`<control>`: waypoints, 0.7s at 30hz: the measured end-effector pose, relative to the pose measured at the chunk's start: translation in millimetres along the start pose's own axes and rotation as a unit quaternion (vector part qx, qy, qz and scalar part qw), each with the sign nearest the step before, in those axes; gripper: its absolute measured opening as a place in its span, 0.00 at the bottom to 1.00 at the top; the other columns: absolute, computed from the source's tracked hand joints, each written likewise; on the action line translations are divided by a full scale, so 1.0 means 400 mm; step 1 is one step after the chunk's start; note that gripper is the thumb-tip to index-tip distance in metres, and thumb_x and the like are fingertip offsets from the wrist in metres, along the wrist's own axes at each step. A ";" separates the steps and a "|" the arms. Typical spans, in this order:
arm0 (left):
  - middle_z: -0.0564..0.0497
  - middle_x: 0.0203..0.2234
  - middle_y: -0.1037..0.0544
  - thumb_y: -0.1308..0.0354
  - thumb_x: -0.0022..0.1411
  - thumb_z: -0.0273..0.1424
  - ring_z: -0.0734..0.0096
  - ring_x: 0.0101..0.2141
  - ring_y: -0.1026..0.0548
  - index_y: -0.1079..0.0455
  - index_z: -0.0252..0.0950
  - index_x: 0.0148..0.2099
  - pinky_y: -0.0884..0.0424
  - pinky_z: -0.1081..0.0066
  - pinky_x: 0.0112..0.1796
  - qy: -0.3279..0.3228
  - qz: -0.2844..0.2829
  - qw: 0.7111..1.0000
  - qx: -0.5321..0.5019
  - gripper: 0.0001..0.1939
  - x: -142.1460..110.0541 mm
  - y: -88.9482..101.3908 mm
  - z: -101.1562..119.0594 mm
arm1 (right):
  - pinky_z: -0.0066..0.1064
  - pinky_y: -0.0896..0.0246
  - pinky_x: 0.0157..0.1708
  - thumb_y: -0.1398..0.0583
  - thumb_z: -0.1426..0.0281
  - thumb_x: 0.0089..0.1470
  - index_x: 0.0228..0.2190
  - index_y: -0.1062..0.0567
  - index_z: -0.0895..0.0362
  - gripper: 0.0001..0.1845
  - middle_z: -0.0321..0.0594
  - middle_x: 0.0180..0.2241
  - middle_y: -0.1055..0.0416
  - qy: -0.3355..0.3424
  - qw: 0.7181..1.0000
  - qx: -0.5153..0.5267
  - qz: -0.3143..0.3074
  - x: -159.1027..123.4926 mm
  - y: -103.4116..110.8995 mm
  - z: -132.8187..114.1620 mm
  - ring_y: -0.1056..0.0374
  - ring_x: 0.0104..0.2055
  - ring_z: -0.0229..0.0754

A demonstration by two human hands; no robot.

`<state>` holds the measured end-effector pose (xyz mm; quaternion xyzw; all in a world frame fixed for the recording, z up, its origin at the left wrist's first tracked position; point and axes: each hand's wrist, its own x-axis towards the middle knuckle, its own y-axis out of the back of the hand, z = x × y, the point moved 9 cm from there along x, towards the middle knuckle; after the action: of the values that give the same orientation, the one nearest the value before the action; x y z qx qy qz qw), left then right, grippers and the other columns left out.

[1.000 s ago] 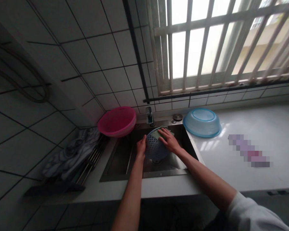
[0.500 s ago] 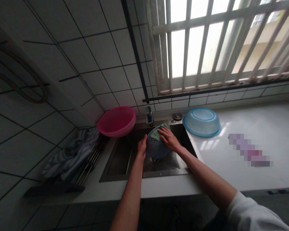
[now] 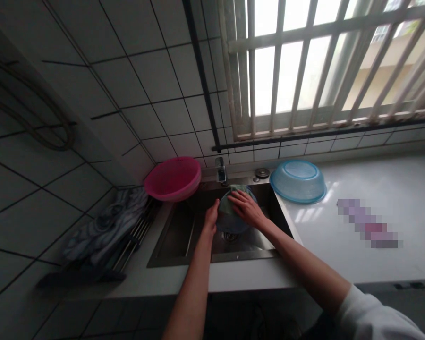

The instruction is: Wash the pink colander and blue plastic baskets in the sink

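A bluish plastic strainer basket (image 3: 233,224) is held tilted over the sink (image 3: 170,236). My left hand (image 3: 211,216) grips its left rim, thumb up and the other fingers hidden behind. Across the basket's upper surface lies a light green cloth (image 3: 226,204), pressed down by my right hand (image 3: 247,208) with the fingers over it. The cloth's edge shows above and to the left of those fingers. Below the basket, the sink drain (image 3: 229,237) is partly visible.
A pink basin (image 3: 173,179) rests at the sink's back left corner, beside the faucet (image 3: 220,171). An upturned blue basin (image 3: 298,181) sits on the counter at right, near a blurred-out item (image 3: 368,223). Folded cloths (image 3: 106,224) lie on a rack at left.
My right hand has slid the green cloth slightly left across the basket. The basket has turned a little, so its holes are less visible. My left hand keeps its grip.
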<state>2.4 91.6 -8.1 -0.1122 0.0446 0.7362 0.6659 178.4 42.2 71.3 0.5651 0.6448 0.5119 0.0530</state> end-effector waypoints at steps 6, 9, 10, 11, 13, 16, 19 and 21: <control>0.45 0.32 0.19 0.43 0.65 0.51 0.58 0.38 0.22 0.22 0.35 0.35 0.30 0.65 0.41 -0.151 0.068 0.953 0.254 0.23 -0.029 -0.009 0.090 | 0.53 0.49 0.71 0.43 0.65 0.68 0.68 0.34 0.55 0.30 0.48 0.71 0.43 -0.065 0.998 -0.005 -0.005 -0.010 -0.021 0.070 0.50 0.74 0.55; 0.42 0.44 0.19 0.49 0.68 0.35 0.58 0.46 0.23 0.22 0.39 0.47 0.32 0.66 0.47 -0.251 0.145 0.890 0.353 0.15 -0.066 -0.011 0.141 | 0.53 0.50 0.72 0.42 0.66 0.68 0.68 0.34 0.52 0.30 0.47 0.71 0.43 -0.021 1.000 -0.019 -0.014 -0.005 -0.052 0.006 0.52 0.75 0.55; 0.41 0.46 0.19 0.50 0.67 0.33 0.58 0.47 0.23 0.22 0.40 0.49 0.33 0.66 0.47 -0.254 0.148 0.885 0.361 0.16 -0.069 -0.012 0.143 | 0.53 0.51 0.72 0.41 0.66 0.68 0.68 0.34 0.52 0.30 0.46 0.71 0.43 -0.002 1.000 -0.022 -0.018 -0.003 -0.060 -0.018 0.52 0.75 0.55; 0.41 0.46 0.18 0.51 0.67 0.32 0.58 0.46 0.22 0.22 0.41 0.49 0.33 0.66 0.47 -0.243 0.145 0.889 0.360 0.17 -0.067 -0.010 0.138 | 0.53 0.52 0.72 0.41 0.67 0.67 0.68 0.34 0.51 0.30 0.46 0.71 0.43 0.017 0.999 -0.023 -0.023 -0.003 -0.066 -0.039 0.52 0.75 0.55; 0.41 0.39 0.17 0.51 0.68 0.36 0.56 0.40 0.22 0.21 0.40 0.41 0.33 0.66 0.42 -0.189 0.144 0.912 0.335 0.16 -0.052 0.009 0.119 | 0.52 0.54 0.73 0.41 0.67 0.67 0.68 0.34 0.49 0.30 0.43 0.71 0.42 0.048 0.998 -0.017 -0.033 -0.002 -0.071 -0.062 0.52 0.75 0.54; 0.45 0.25 0.21 0.49 0.66 0.49 0.58 0.31 0.25 0.25 0.38 0.29 0.36 0.67 0.33 -0.103 0.164 0.952 0.238 0.24 -0.030 0.054 0.087 | 0.51 0.52 0.72 0.41 0.63 0.68 0.68 0.34 0.48 0.30 0.42 0.72 0.43 0.025 0.999 0.014 -0.025 -0.002 -0.054 -0.016 0.52 0.75 0.52; 0.50 0.20 0.27 0.44 0.59 0.59 0.65 0.27 0.30 0.26 0.36 0.27 0.38 0.69 0.29 -0.073 0.170 0.973 0.135 0.30 -0.021 0.078 0.072 | 0.49 0.48 0.71 0.45 0.60 0.70 0.69 0.36 0.53 0.30 0.47 0.71 0.42 -0.094 0.994 0.053 0.026 -0.005 -0.015 0.103 0.47 0.74 0.50; 0.52 0.20 0.28 0.42 0.53 0.63 0.68 0.25 0.32 0.26 0.35 0.27 0.39 0.70 0.28 -0.066 0.159 0.980 0.099 0.33 -0.019 0.077 0.068 | 0.49 0.47 0.71 0.47 0.60 0.71 0.69 0.37 0.55 0.30 0.50 0.70 0.41 -0.146 0.986 0.070 0.050 -0.010 0.001 0.150 0.44 0.72 0.50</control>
<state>-30.1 86.8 17.5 0.0117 0.0902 0.8305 0.5495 219.1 75.1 41.3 0.6677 0.6352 0.3795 0.0815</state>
